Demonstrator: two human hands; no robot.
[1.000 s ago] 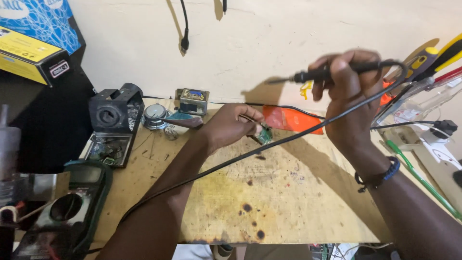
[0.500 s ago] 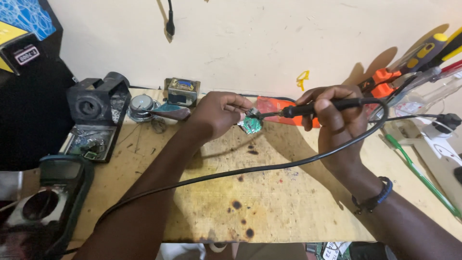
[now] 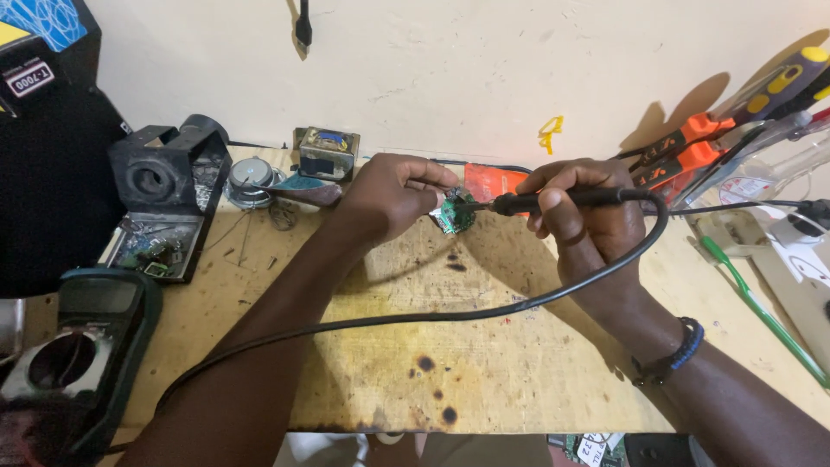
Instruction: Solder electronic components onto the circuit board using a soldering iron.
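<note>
Since a second ago the right hand [image 3: 596, 220] has brought the soldering iron [image 3: 553, 201] down from up near the wall, so that its tip now meets the small green circuit board [image 3: 456, 213]. That board sits just above the bench [image 3: 363, 285], near its back edge, pinched between the fingertips of the left hand [image 3: 393, 197], which is clamped on it. The right hand is closed around the iron's black handle, holding it almost level and pointing left. From the handle the black cord [image 3: 484, 311] loops down and runs across the bench towards the lower left. Just behind the board lies an orange tool [image 3: 490, 180]. Farther left stand a small transformer [image 3: 327, 153], a round speaker [image 3: 249, 177] and a black box-shaped part [image 3: 169, 177]. A multimeter [image 3: 86, 337] lies at the left bench edge. Orange-handled screwdrivers [image 3: 692, 143] lean at the right.
</note>
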